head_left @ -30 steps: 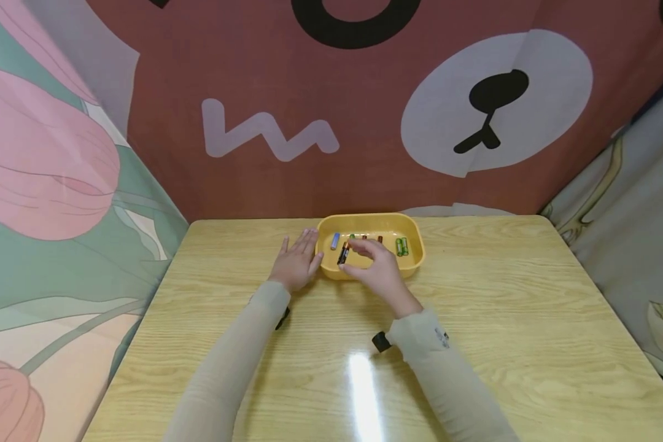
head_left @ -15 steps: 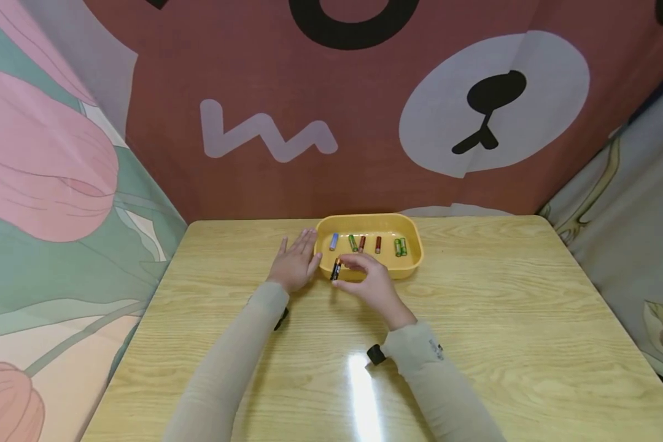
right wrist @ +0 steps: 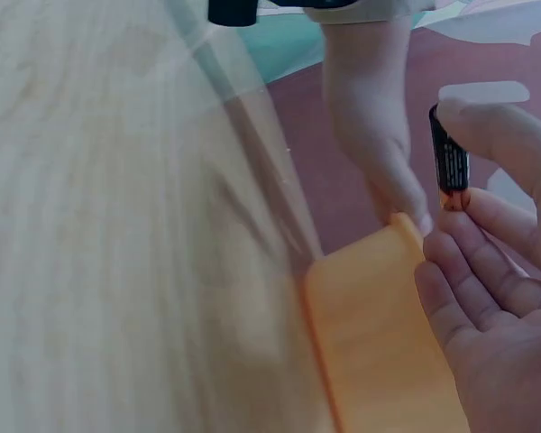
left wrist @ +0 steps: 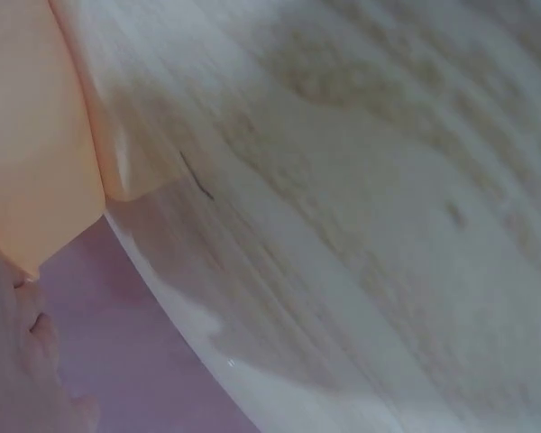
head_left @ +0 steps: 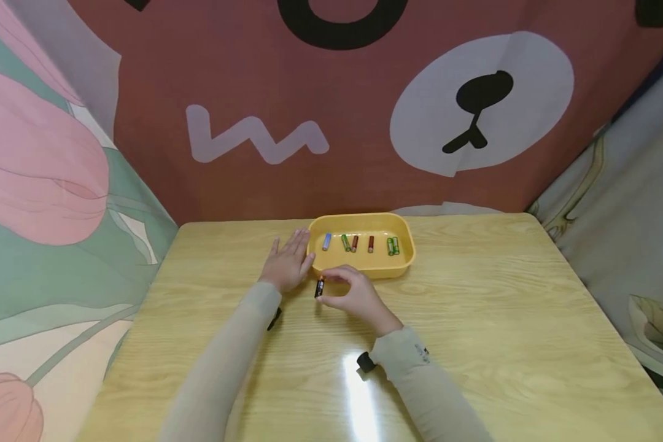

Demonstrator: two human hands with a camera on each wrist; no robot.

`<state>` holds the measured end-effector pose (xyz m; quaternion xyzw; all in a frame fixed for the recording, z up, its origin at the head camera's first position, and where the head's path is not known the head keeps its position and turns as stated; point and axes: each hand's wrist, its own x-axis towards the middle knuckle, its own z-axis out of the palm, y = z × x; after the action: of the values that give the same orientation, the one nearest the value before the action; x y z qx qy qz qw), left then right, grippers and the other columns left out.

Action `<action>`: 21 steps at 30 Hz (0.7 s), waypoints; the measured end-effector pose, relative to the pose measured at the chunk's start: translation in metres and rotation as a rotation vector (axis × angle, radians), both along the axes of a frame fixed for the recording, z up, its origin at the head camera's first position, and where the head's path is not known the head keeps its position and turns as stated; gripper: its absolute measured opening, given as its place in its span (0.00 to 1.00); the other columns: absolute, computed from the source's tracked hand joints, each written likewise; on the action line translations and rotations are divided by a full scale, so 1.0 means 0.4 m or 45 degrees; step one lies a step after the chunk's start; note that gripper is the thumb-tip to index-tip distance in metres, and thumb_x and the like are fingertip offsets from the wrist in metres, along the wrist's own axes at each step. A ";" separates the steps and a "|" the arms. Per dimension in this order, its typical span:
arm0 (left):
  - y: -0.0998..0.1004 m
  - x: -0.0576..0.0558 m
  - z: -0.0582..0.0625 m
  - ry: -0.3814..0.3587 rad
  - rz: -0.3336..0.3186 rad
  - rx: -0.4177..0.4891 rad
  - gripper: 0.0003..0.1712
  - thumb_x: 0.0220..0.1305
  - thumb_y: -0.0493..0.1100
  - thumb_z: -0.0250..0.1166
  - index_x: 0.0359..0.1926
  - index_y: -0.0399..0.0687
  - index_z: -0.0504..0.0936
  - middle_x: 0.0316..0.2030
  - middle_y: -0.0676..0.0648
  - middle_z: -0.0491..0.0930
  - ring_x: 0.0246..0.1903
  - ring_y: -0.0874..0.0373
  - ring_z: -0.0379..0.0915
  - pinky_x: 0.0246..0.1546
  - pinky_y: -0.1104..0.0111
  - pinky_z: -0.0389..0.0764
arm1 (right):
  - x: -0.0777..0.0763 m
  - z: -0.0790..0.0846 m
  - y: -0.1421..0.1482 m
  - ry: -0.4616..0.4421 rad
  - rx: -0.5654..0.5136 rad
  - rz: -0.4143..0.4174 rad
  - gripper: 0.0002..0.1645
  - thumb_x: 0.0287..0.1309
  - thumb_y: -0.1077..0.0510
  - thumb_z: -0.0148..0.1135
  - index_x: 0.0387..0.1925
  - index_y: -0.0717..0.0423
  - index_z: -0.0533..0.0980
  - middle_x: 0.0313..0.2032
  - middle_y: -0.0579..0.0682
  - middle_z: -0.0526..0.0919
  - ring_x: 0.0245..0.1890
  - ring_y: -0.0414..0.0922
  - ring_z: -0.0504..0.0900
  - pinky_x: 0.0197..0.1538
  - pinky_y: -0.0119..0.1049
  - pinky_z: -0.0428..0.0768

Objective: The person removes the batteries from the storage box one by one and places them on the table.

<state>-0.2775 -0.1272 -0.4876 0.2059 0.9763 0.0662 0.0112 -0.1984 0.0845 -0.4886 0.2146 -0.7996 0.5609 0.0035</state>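
Between thumb and fingertips my right hand [head_left: 359, 298] pinches a black battery with a copper end [head_left: 320, 286], by its two ends. It hangs in front of the near left corner of a yellow tray [head_left: 376, 272]. My left hand [head_left: 286, 263], fingers straight, rests against the tray's left side. Inside the tray lie a blue battery [head_left: 327, 242], a green battery [head_left: 345, 243] beside a red one [head_left: 355, 244], another red battery [head_left: 371, 244], and a pair of green batteries [head_left: 393, 246]. The right wrist view shows the black battery [right wrist: 451, 158] close up.
The tray stands at the back edge of a light wooden table [head_left: 503, 319]. Behind it hangs a brown cloth [head_left: 359, 178] with a bear print. Flower-patterned cloth [head_left: 44, 184] covers the left side. A bright reflection lies on the tabletop near the front.
My right hand has carried the black battery from over the tray toward me and slightly left, past the near rim. The left hand stays at the tray's side.
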 end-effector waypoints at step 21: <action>-0.002 -0.004 0.000 -0.011 0.000 0.001 0.40 0.80 0.63 0.30 0.82 0.48 0.40 0.81 0.49 0.41 0.79 0.56 0.33 0.77 0.47 0.35 | -0.016 -0.064 -0.039 -0.056 0.181 0.029 0.30 0.50 0.56 0.81 0.56 0.55 0.82 0.49 0.48 0.84 0.52 0.47 0.82 0.60 0.44 0.79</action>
<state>-0.2789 -0.1279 -0.4878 0.2056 0.9762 0.0674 0.0155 -0.2047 0.0687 -0.5143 0.2111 -0.8347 0.5073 -0.0357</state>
